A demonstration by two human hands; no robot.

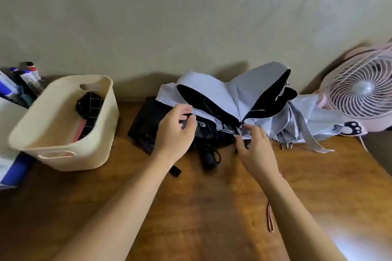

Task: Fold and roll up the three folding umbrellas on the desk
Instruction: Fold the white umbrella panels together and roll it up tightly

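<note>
1. Two hands work on the pale blue umbrella, which sits half-collapsed at the back of the bench. It lies over the black umbrella and just beside the paw-print umbrella.
2. The left hand pinches the edge of a canopy panel; the right hand pinches the gathered rib tips.
3. To do this well, I would draw each panel flat, lay every pleat the same way and keep the tips bunched together.
</note>
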